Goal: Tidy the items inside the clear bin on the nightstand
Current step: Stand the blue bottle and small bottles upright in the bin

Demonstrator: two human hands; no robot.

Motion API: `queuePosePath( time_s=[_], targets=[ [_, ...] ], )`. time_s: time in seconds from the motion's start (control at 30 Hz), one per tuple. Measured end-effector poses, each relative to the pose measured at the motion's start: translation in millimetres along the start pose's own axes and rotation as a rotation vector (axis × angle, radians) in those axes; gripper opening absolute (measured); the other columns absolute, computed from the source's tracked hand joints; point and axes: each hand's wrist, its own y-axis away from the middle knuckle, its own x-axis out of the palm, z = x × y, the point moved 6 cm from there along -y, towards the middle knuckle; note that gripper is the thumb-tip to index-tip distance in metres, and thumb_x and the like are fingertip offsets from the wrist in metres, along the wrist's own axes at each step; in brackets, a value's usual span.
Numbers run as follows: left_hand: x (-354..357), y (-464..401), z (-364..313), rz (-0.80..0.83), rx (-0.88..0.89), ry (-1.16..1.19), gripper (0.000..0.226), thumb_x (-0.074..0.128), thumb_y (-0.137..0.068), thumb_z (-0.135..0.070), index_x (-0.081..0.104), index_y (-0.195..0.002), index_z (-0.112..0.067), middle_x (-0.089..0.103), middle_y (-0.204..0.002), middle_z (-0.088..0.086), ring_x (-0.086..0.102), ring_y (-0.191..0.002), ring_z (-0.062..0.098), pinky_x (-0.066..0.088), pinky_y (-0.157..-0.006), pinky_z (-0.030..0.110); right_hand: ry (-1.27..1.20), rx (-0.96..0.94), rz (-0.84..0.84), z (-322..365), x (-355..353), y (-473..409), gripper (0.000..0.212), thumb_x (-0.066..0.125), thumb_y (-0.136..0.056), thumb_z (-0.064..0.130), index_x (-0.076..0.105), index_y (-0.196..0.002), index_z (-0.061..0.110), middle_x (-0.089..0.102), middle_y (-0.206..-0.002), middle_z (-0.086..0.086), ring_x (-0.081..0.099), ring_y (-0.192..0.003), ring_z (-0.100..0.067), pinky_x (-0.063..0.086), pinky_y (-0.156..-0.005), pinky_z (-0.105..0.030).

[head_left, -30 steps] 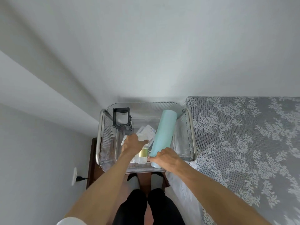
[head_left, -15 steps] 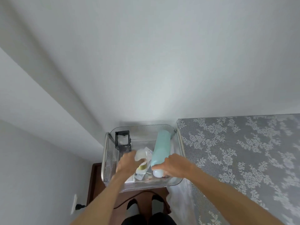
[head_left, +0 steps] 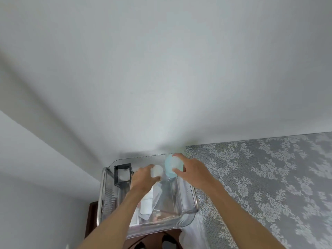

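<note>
Clear bin (head_left: 186,211), right hand (head_left: 193,170) gripping teal bottle (head_left: 171,166) — left hand (head_left: 143,178) holding white bottle (head_left: 156,171)

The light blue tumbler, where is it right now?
Head view: the light blue tumbler stands at the clear bin's far right corner, gripped by the right hand, beside the white bottle.

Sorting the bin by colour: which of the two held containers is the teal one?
The teal bottle in the right hand, toward the bin's back right; the left hand holds a white-capped bottle.
</note>
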Motion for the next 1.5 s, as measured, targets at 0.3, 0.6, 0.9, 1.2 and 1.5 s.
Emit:
queuePosePath(
  time_s=[0.3, 0.6, 0.9, 1.2, 1.5],
  targets=[
    [32, -38, 2, 0.016, -0.031, -0.022, 0.063, 0.071, -0.084, -0.05, 0.048, -0.14, -0.034, 0.074, -0.105, 0.002, 0.07, -0.095, 0.022, 0.057, -0.08, 0.036, 0.062, 0.05, 0.025, -21, -13, -31, 0.049, 0.062, -0.089, 0.055, 0.041, -0.132, 0.044, 0.069, -0.075, 0.003, 0.067, -0.077, -0.024, 0.057, -0.073, -0.038],
    [49, -44, 12, 0.013, -0.124, 0.244, 0.054, 0.08, -0.081, -0.031, 0.058, -0.129, -0.032, 0.054, -0.064, -0.016, 0.053, -0.059, 0.002, 0.036, -0.052, 0.024, 0.073, 0.036, -0.017, -28, -8, -29, 0.05, 0.06, -0.09, 0.057, 0.034, -0.132, 0.048, 0.068, -0.07, 0.002, 0.065, -0.067, -0.023, 0.058, -0.068, -0.038],
    [43, -29, 3, 0.144, -0.046, 0.2, 0.096, 0.071, -0.089, -0.035, 0.008, -0.157, -0.013, 0.031, -0.158, 0.01, 0.032, -0.142, 0.028, 0.036, -0.112, 0.045, -0.089, 0.001, 0.028, -23, -3, -23, 0.064, 0.062, -0.09, 0.049, 0.026, -0.144, 0.045, 0.06, -0.063, 0.007, 0.06, -0.059, -0.008, 0.056, -0.062, -0.03],
    [-51, 72, 54, -0.352, 0.16, 0.197, 0.05, 0.046, -0.097, -0.052, 0.036, -0.143, -0.036, 0.05, -0.103, -0.013, 0.056, -0.084, -0.003, 0.045, -0.063, 0.012, -0.312, -0.245, -0.368, 18, 8, 33, 0.025, 0.05, -0.099, 0.047, 0.056, -0.121, 0.035, 0.041, -0.046, 0.01, 0.045, -0.04, -0.01, 0.042, -0.038, -0.022],
    [-75, 96, 134, -0.358, -0.07, -0.106, 0.069, 0.022, -0.099, -0.054, 0.012, -0.157, -0.018, 0.05, -0.131, 0.012, 0.048, -0.117, 0.027, 0.045, -0.101, 0.045, -0.097, -0.268, 0.132, 89, 155, 16, 0.038, 0.031, -0.098, 0.055, 0.057, -0.118, 0.036, 0.06, -0.056, 0.007, 0.058, -0.048, -0.011, 0.043, -0.045, -0.023]
  ],
)
